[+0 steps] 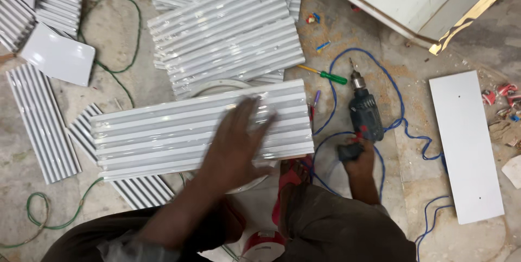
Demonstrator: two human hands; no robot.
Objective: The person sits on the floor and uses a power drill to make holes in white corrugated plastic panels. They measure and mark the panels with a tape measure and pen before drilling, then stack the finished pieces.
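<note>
Dusty floor | left hand [236, 145] spread flat on ribbed panel [163, 131], long axis left-right | right hand [358, 156] gripping drill [362, 115]

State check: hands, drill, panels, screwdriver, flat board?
left hand: flat on the ribbed panel, motion-blurred
ribbed panel: lying flat on the floor, across other panels
right hand: gripping the drill handle
drill: lying on the floor, bit fitted, pointing away
screwdriver: lying loose on the floor
white board: flat on the floor, untouched

Bare forearms, no sleeves; dk brown trousers [336, 229].
</note>
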